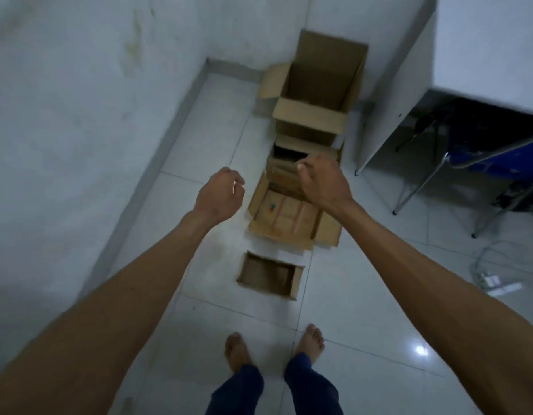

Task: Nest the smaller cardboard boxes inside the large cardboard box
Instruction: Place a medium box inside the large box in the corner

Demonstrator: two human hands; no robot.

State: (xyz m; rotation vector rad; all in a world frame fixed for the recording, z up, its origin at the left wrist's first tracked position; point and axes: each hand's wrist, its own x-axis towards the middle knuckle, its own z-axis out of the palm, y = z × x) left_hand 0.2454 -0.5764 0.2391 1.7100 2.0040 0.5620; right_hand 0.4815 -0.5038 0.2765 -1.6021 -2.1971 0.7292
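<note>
Head view, bottom of the frame: bare feet (274,348) stand on the tiled floor (364,324). Just beyond, at lower centre, sits the smallest box (269,275), open-topped. Next, at centre, a medium box (286,217) with splayed flaps. Above it both hands hang empty: the left hand (220,194) and right hand (322,182) are loosely curled, well apart. Behind the right hand is another box (292,163), and farthest, in the upper-centre corner, the large box (319,94) stands open. Empty cardboard should lift lightly; its walls look stiff but its flaps floppy, so opposite walls are the better hold.
</note>
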